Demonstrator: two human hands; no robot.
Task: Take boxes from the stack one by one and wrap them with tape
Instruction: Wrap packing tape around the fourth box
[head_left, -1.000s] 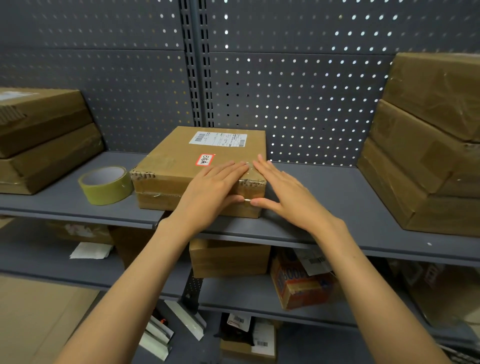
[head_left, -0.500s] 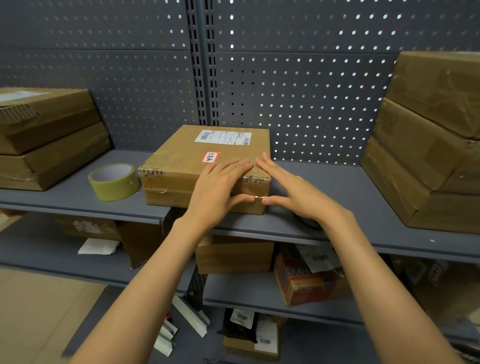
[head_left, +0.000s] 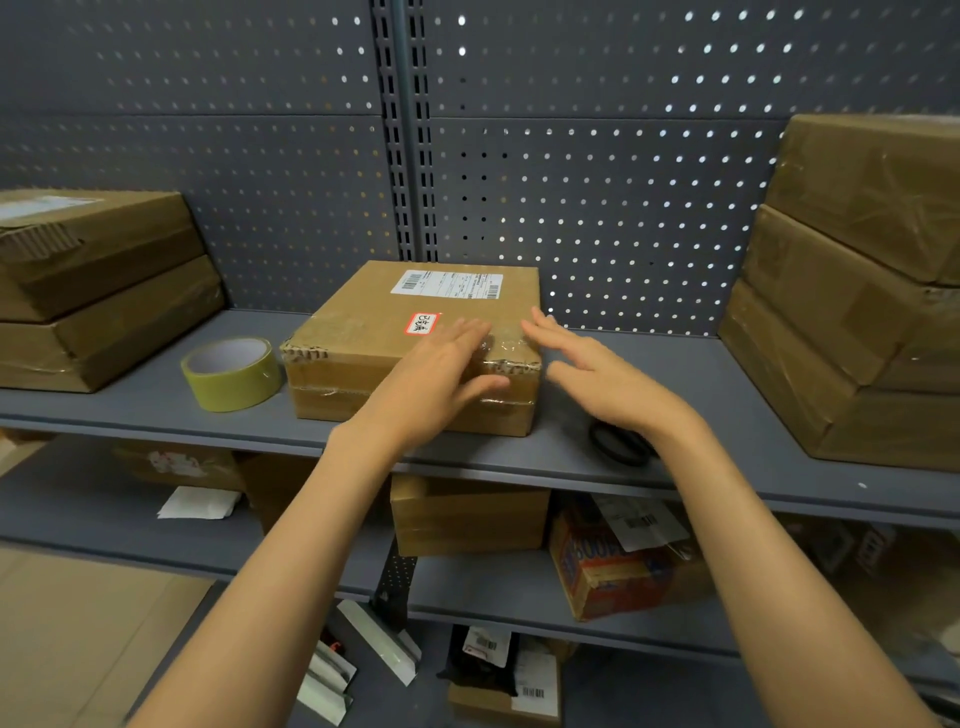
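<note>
A flat cardboard box (head_left: 374, 332) with a white label and a red-edged sticker lies in the middle of the grey shelf (head_left: 156, 400). Clear tape crosses its near right corner. My left hand (head_left: 436, 384) lies flat with straight fingers on that taped corner, thumb down the front face. My right hand (head_left: 597, 374) is open just beside the box's right edge, fingers straight, holding nothing. A roll of yellowish tape (head_left: 231, 371) stands left of the box. Black scissors (head_left: 618, 447) lie on the shelf under my right wrist.
Two stacked boxes (head_left: 88, 291) sit at the left end of the shelf. A taller stack of taped boxes (head_left: 852, 312) fills the right end. Perforated grey panels form the back wall. Lower shelves hold smaller boxes, papers and an orange carton (head_left: 608, 577).
My right hand has come off the box's right corner and moved slightly right. My left hand stays on the taped corner. The scissors now show below my right wrist.
</note>
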